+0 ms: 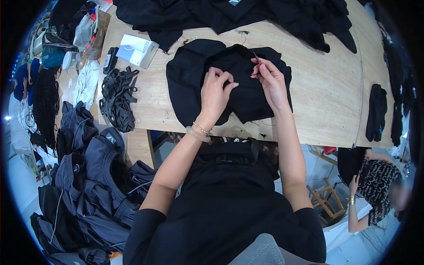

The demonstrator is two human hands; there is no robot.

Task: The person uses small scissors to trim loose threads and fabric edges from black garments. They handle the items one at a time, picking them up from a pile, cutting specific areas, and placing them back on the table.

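Note:
A black garment (247, 99) lies spread on the pale wooden table (327, 101) in front of me, with a waistband-like opening along its far side. My left hand (215, 90) rests over the garment's left half, fingers curled and thumb drawn in toward the index finger. Whatever it pinches, if anything, is too small to tell. On the garment's right side, my right hand (271, 81) is raised with its fingertips closed on a small pointed tool (256, 58) that has a thin tip and a reddish part. The tool's tip points away from me, beside the opening.
Dark clothing (198, 15) covers the table's far edge. Left are a white box (138, 49), a heap of black straps (118, 99) and piled dark garments (88, 176). A folded black cloth (376, 112) lies right. Another person (375, 190) and a wooden stool (327, 201) are lower right.

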